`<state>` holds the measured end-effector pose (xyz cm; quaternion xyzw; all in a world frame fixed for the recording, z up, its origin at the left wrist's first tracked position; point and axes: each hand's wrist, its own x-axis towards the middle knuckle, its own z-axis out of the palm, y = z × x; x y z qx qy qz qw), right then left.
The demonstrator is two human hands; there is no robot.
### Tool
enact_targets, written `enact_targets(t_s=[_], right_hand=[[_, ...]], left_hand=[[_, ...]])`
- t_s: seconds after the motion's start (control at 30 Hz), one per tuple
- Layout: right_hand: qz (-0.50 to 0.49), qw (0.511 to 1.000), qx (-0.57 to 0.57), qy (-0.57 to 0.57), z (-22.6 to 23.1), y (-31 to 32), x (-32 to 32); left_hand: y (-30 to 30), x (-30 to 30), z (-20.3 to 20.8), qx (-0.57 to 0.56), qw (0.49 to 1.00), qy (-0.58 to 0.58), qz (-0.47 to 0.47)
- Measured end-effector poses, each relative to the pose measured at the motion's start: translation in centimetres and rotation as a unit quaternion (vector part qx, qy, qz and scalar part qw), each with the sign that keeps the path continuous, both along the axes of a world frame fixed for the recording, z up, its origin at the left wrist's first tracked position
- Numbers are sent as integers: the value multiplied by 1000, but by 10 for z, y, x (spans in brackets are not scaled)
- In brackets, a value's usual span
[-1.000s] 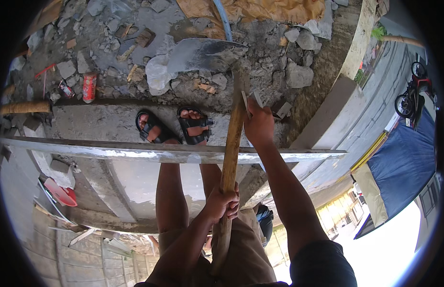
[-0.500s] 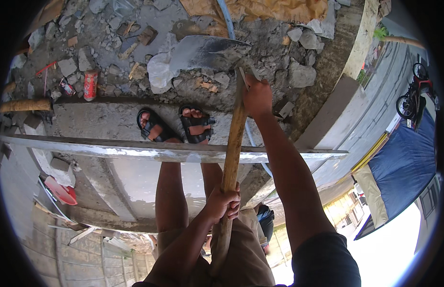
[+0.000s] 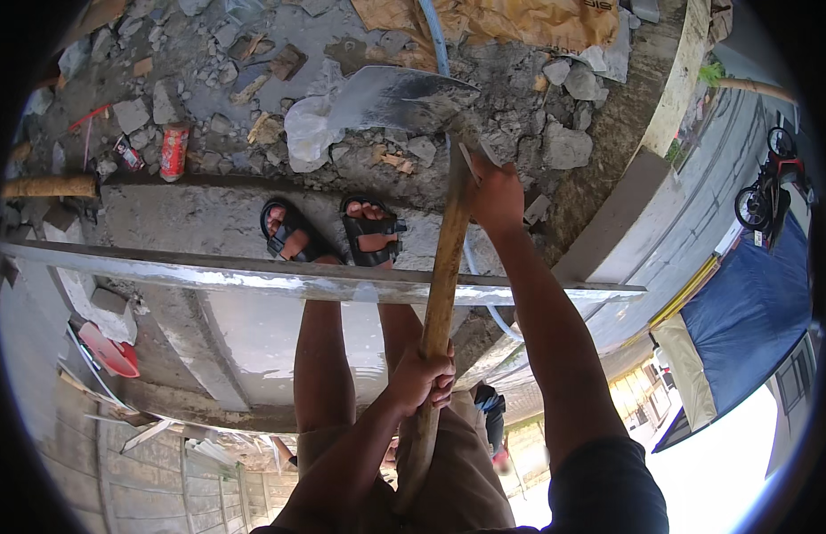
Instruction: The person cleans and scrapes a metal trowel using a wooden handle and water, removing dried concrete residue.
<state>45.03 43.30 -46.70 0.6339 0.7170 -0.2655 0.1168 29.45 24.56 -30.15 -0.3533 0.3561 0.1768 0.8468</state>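
A hoe (image 3: 400, 98) with a broad, worn metal blade lies across the middle, its wooden handle (image 3: 441, 285) running down toward my body. My right hand (image 3: 498, 200) is closed at the top of the handle, just below the blade; its fingertips are partly hidden. Lower down, the fingers of my left hand (image 3: 422, 378) wrap round the handle near my thighs. The handle's end rests against my shorts. The blade is over grey rubble, beside a crumpled clear plastic bag (image 3: 308, 133). My feet in black sandals (image 3: 373, 233) stand on a concrete ledge left of the handle.
A long narrow beam (image 3: 253, 277) crosses at shin height. Broken concrete chunks (image 3: 566, 145), a red can (image 3: 174, 153) and a brown paper sack (image 3: 520, 25) lie in the rubble. A blue hose (image 3: 433, 36) passes behind the blade. A motorcycle (image 3: 769, 178) stands far right.
The whole view has shifted slightly, with the rubble, hoe and hands appearing a little farther right. Both hands keep the same hold on the handle, and the blade stays over the same patch.
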Motion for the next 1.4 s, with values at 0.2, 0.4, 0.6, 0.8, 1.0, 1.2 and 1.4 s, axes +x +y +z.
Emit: enact_targets(t_s=[0.2, 0.4, 0.6, 0.8, 1.0, 1.2, 1.4], right_hand=[[34, 998, 43, 16, -16, -2, 12], [-62, 996, -29, -50, -42, 25, 38], [-102, 989, 80, 76, -39, 31, 52], [14, 1000, 15, 5, -50, 54, 41], [67, 995, 59, -39, -63, 42, 35], [20, 999, 28, -12, -71, 53, 44], [3, 996, -6, 85, -23, 32, 57]], left_hand=[[2, -1, 0, -3, 1000, -4, -2], [3, 3, 0, 1, 1000, -11, -2], [4, 1, 1, 2, 1000, -6, -6], [3, 1, 2, 4, 1000, -2, -13], [4, 2, 2, 6, 1000, 2, -20], [4, 0, -2, 19, 1000, 8, -2], [11, -2, -1, 41, 999, 16, -11]])
